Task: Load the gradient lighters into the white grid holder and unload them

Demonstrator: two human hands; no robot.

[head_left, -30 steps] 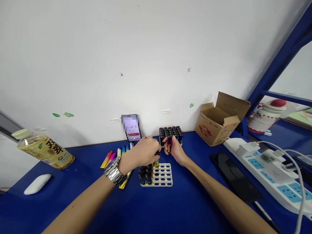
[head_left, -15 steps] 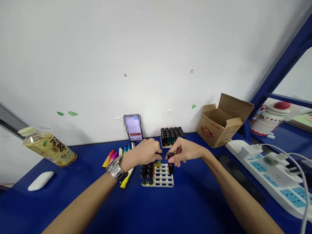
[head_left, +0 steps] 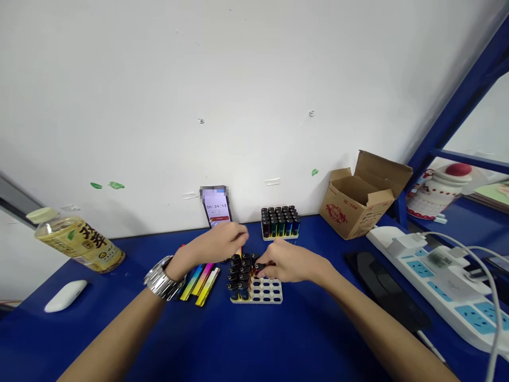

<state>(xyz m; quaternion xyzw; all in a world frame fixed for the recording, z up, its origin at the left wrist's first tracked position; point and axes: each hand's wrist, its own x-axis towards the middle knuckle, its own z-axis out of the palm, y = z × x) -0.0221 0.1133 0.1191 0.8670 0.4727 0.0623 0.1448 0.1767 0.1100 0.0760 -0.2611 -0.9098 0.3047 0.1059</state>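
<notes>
My right hand [head_left: 274, 261] pinches a black-topped, lighter-sized stick [head_left: 258, 269] over a white rack with oval holes [head_left: 256, 301]. Several similar dark-topped sticks [head_left: 237, 289] stand upright in the rack's left columns. To the left, my left hand [head_left: 225, 241] has curled fingers, with a metal-banded watch [head_left: 163, 278] on its wrist. An orange-and-yellow piece shows just under those fingers; whether they grip it is hidden. Shiny gradient-coloured sticks [head_left: 204, 284] lie loose on the blue table below that hand.
A second rack full of black-topped sticks [head_left: 280, 225] stands by the wall. Nearby are a propped phone [head_left: 216, 207] and an open cardboard box [head_left: 350, 204]. A bottle [head_left: 81, 241] and white case [head_left: 66, 295] lie left; a black phone [head_left: 385, 289] and power strip [head_left: 449, 297] lie right.
My left hand has let go of a stick at the rack and moved left. My right hand has brought its stick left and over the rack's filled side.
</notes>
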